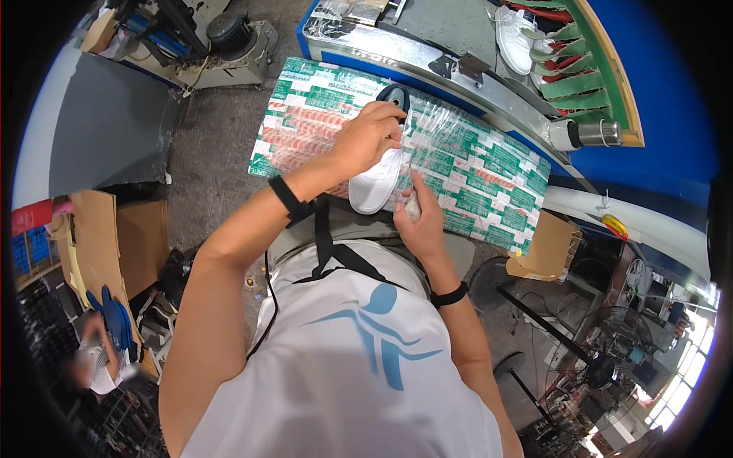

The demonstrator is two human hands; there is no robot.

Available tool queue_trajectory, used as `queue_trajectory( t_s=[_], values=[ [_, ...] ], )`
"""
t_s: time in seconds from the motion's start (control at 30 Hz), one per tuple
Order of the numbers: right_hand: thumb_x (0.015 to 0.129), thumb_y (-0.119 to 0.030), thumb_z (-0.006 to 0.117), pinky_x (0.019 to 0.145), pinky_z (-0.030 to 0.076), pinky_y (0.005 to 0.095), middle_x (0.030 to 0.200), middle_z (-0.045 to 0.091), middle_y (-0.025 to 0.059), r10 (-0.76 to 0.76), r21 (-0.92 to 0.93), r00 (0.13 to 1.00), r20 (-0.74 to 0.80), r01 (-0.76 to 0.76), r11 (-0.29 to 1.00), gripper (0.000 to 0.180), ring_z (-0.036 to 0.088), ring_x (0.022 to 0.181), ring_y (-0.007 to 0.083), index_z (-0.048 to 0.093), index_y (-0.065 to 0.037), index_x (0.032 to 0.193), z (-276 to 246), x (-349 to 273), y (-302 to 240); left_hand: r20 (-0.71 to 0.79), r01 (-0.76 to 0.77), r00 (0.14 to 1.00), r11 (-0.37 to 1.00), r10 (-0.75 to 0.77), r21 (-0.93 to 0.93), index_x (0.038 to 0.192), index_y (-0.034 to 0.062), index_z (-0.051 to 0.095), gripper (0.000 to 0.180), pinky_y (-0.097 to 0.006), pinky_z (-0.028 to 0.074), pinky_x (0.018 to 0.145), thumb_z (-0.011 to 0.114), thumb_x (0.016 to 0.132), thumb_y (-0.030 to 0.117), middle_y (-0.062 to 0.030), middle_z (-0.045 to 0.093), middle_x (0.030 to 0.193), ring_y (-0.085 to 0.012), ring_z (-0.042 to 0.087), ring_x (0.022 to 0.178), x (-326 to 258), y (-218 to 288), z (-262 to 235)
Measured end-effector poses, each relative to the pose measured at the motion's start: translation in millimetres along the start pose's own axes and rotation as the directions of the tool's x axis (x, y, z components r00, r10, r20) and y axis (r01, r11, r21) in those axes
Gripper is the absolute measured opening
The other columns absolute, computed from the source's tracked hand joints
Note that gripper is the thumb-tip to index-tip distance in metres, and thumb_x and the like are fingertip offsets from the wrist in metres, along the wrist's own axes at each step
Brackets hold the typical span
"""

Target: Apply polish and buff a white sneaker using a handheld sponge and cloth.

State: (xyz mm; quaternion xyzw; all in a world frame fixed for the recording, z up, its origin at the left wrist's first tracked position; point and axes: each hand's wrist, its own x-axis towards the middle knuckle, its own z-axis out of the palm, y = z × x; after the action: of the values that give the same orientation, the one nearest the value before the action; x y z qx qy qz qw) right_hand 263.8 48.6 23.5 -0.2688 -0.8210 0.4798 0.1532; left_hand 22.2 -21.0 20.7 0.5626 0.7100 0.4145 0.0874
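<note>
A white sneaker (372, 183) with a dark navy heel opening lies along the worktop, its toe pointing toward me. My left hand (368, 137) is closed on it around the collar and tongue, fingers bent over the opening. Just right of the toe is my right hand (422, 217), thumb and fingers pinched round a small whitish lump (412, 204). A thin pointed piece seems to stick up from that grip toward the shoe's side; its kind is too small to make out. Beneath both hands is the worktop (481, 183), wrapped in green, white and red printed film.
Beyond the worktop runs a blue-and-metal conveyor machine (427, 61), with white shoes (515, 38) by a green strip curtain (573, 84). A cardboard box (544, 246) stands at right, near a fan (622, 328). A motor (230, 34) sits far left; another person (103, 359) is at lower left.
</note>
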Motion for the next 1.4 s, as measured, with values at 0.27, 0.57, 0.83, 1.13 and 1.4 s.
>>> queue_trajectory(
  t_s=[0.27, 0.57, 0.83, 1.13, 1.4],
  values=[
    [0.091, -0.015, 0.078, 0.103, 0.056, 0.0422, 0.124, 0.071, 0.0202, -0.031, 0.027, 0.999, -0.033, 0.032, 0.999, 0.076, 0.071, 0.114, 0.0315, 0.055, 0.007, 0.16, 17.6, 3.4, 3.3, -0.284, 0.188, 0.935, 0.975, -0.214, -0.115, 0.105, 0.0026, 0.064, 0.015, -0.05, 0.053, 0.094, 0.077, 0.098, 0.005, -0.0158, 0.071, 0.111, -0.0408, 0.066, 0.109, -10.2, 2.1, 4.6],
    [0.091, -0.016, 0.08, 0.099, 0.057, 0.0412, 0.12, 0.071, 0.0179, 0.016, 0.066, 0.999, 0.028, -0.018, 0.998, 0.081, 0.071, 0.111, 0.031, 0.051, 0.006, 0.163, 29.0, 2.3, 7.1, -0.165, 0.393, 0.829, 0.767, -0.534, -0.508, 0.104, 0.0039, 0.062, 0.006, -0.035, 0.056, 0.083, 0.064, 0.11, 0.006, -0.0077, 0.073, 0.098, -0.0157, 0.068, 0.085, -20.8, -12.1, -20.1],
    [0.082, -0.026, 0.084, 0.091, 0.052, 0.0504, 0.112, 0.068, 0.0181, -0.391, -0.341, 0.915, 0.103, 0.402, 0.85, 0.089, 0.066, 0.099, 0.0372, 0.054, 0.007, 0.159, 31.6, 48.1, -21.2, -0.027, 0.463, 0.855, 0.785, -0.518, -0.412, 0.162, 0.0054, 0.054, 0.069, -0.041, 0.058, 0.108, 0.084, 0.1, 0.016, -0.0212, 0.064, 0.151, -0.0256, 0.067, 0.132, 20.4, -68.1, -36.7],
    [0.085, -0.03, 0.082, 0.088, 0.054, 0.0519, 0.107, 0.07, 0.0199, -0.313, -0.412, 0.926, 0.209, 0.374, 0.831, 0.081, 0.068, 0.096, 0.0395, 0.059, 0.009, 0.153, 31.4, 74.0, -43.7, 0.474, 0.419, 0.834, 0.884, -0.283, -0.209, 0.165, 0.0101, 0.056, 0.091, -0.044, 0.049, 0.123, 0.096, 0.086, 0.03, -0.0215, 0.06, 0.164, -0.0367, 0.059, 0.149, 57.7, -61.9, -55.7],
    [0.088, -0.03, 0.078, 0.091, 0.058, 0.0481, 0.109, 0.074, 0.0279, -0.222, 0.138, 0.914, 0.338, 0.185, 0.973, 0.071, 0.073, 0.1, 0.0435, 0.064, 0.009, 0.146, 55.2, 60.2, -58.1, 0.356, 0.249, 0.914, 0.961, -0.193, -0.119, 0.16, 0.0195, 0.061, 0.081, -0.044, 0.057, 0.108, 0.096, 0.087, 0.024, -0.0159, 0.066, 0.155, -0.0334, 0.068, 0.131, 64.3, -60.7, -45.3]
  ],
)
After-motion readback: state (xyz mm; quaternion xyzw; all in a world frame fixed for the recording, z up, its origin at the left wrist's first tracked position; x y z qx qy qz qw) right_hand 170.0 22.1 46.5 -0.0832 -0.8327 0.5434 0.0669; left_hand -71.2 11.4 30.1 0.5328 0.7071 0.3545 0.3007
